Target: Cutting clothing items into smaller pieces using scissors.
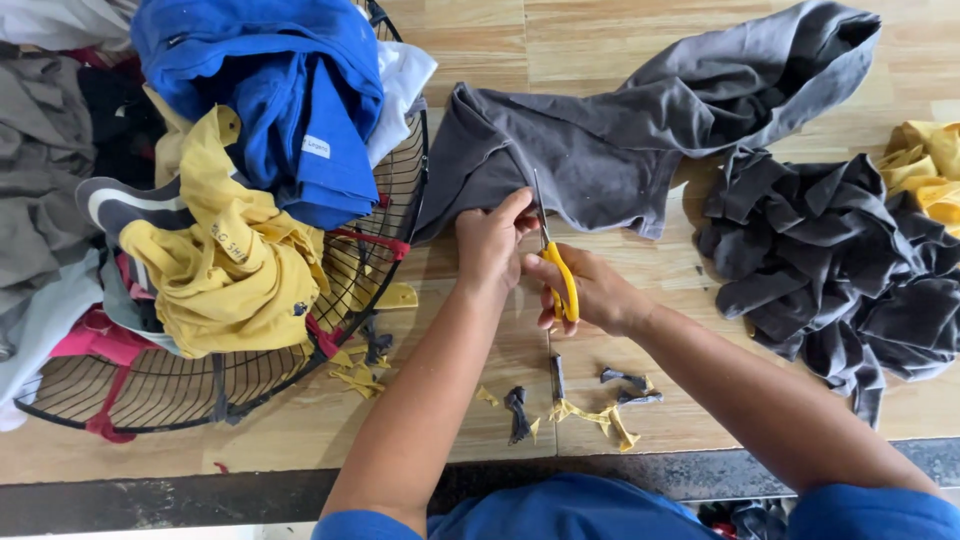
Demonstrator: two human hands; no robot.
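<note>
A grey garment (620, 130) lies spread across the wooden table (600, 40). My left hand (490, 240) pinches its lower hem near the middle of the view. My right hand (590, 290) holds yellow-handled scissors (556, 270), whose blades point up into the grey cloth right beside my left thumb. Both forearms reach in from the bottom edge, with blue sleeves at the shoulders.
A round black wire basket (395, 230) at the left holds blue, yellow, grey and white clothes. A heap of dark grey cloth pieces (840, 270) lies at the right, yellow cloth (925, 170) behind it. Small grey and yellow scraps (580, 400) litter the table's front edge.
</note>
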